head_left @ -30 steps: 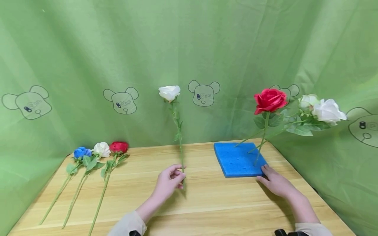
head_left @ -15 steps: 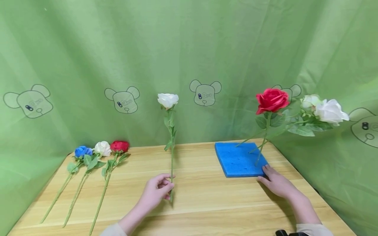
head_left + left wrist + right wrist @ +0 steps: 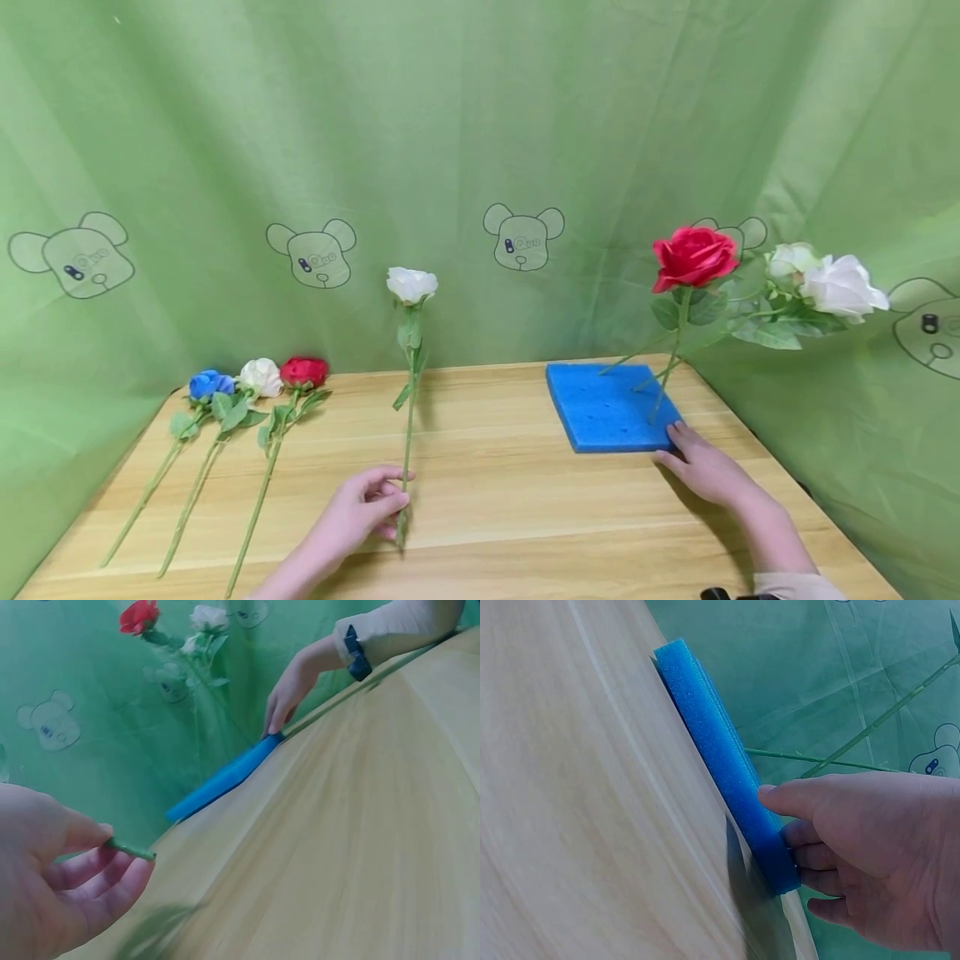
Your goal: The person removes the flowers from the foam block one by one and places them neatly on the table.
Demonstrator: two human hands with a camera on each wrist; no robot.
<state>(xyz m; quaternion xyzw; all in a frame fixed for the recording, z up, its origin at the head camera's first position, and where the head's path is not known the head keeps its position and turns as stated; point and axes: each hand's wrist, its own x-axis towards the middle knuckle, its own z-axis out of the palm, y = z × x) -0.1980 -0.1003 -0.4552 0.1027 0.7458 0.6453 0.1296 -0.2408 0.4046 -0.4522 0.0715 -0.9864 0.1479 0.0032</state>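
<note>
In the head view my left hand [image 3: 360, 510] pinches the lower stem of a white artificial rose [image 3: 412, 285] between thumb and fingers. The rose stands nearly upright above the table's middle, its stem end [image 3: 135, 849] poking out past my fingertips in the left wrist view. On the right, my right hand [image 3: 708, 467] holds the near right corner of a blue foam pad [image 3: 600, 408], thumb along the front edge and fingers at the side. Stuck in that pad are a red rose [image 3: 694, 259] and a leaning white rose [image 3: 843, 287] with a smaller bloom beside it.
Three artificial roses lie at the table's left: a blue rose [image 3: 211, 384], a white rose [image 3: 260, 377] and a red rose [image 3: 303, 372], stems toward me. A green curtain [image 3: 420, 125] with bear drawings encloses the wooden table [image 3: 510, 517].
My left hand has moved left and toward me, carrying the white rose along, and its bloom now sits lower. My right hand stays on the foam pad's corner.
</note>
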